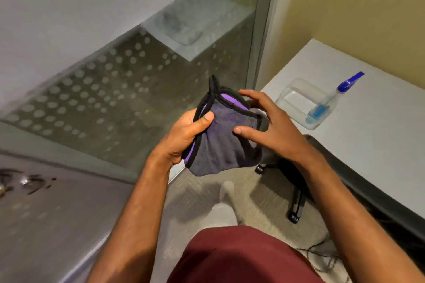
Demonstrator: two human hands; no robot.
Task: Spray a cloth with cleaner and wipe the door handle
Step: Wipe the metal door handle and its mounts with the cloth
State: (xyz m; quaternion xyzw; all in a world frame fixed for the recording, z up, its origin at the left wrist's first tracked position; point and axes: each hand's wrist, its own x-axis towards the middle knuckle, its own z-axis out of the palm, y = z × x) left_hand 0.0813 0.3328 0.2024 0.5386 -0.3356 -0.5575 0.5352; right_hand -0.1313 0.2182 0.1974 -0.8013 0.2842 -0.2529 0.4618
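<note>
Cloth (220,142): purple-grey microfibre with black edging, folded over, held in the air in front of the person between both hands, over the carpeted floor (257,193) and apart from every surface. Folding it into a pad probably gives a firm face for spraying and wiping.

Glass partition (128,89): frosted, dotted pattern, fills the upper left; largest item in view. A pale shelf-like shape shows through it, blurred.

Desk (377,135): white top, right side. Its near-left corner carries the cleaner items.

Door panel (59,213): grey, lower left. Blurred metal fittings (25,182) at its left edge may be the handle; cannot tell for certain.

Office chair (296,193): black base with castors, tucked under the desk edge, just right of the person's legs; likely a trip point when turning toward the desk.

Clear plastic container (296,99): at the desk's near-left corner, apparently empty.

Spray bottle (326,108): clear, blue trigger head and blue liquid low inside, touching or just beside the container's right side, within reach of the right hand.

Left hand (184,138): fingers and thumb curled round the cloth's left edge, gripping it.

Right hand (271,126): spread wide, fingers straight, touching the cloth's right side and steadying the fold.

Judged step: preparing the cloth; wiping not yet begun.
</note>
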